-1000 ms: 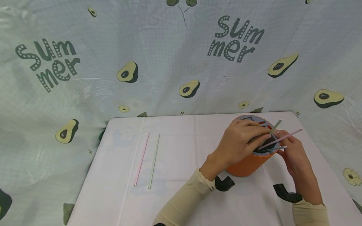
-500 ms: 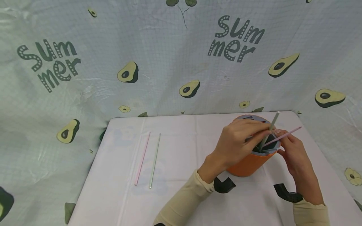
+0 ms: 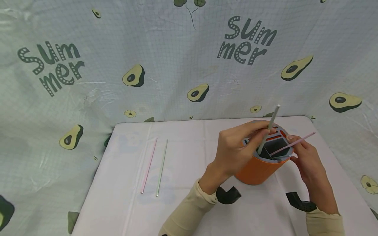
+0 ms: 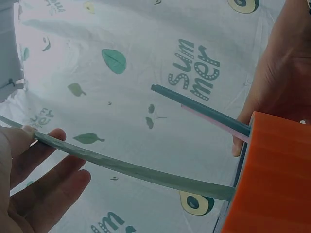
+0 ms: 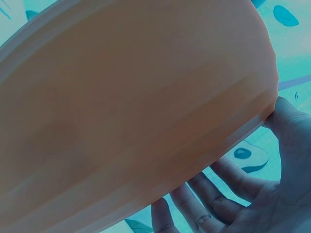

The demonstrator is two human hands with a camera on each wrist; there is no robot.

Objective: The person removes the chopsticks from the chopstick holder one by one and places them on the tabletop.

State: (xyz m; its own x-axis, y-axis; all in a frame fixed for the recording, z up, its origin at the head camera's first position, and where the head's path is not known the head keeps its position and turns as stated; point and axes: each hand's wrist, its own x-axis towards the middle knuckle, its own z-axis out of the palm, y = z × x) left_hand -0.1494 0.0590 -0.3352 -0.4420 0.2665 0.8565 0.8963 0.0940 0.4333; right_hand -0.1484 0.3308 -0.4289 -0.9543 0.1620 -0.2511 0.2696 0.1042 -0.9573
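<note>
An orange pen holder [image 3: 256,171] with a grey divided top tilts toward the right on the table. My left hand [image 3: 234,149] pinches a green straw [image 3: 274,115] near its middle; the lower end is inside a compartment at the holder's near left. My right hand [image 3: 308,160] grips the holder's right rim, thumb above and fingers against the outer wall. A pink straw [image 3: 305,138] leans out of the holder past the right thumb. In the left wrist view, a teal straw [image 4: 199,107] sticks out of the holder alongside the pink one.
A second pink straw [image 3: 149,165] and a second green straw [image 3: 161,168] lie side by side on the left of the white table [image 3: 189,164]. A patterned sheet [image 3: 165,49] hangs behind the table's back edge.
My left hand has moved left with the green straw, which has swung from leaning right to standing steeper over the holder's left side. The right hand keeps its grip.
</note>
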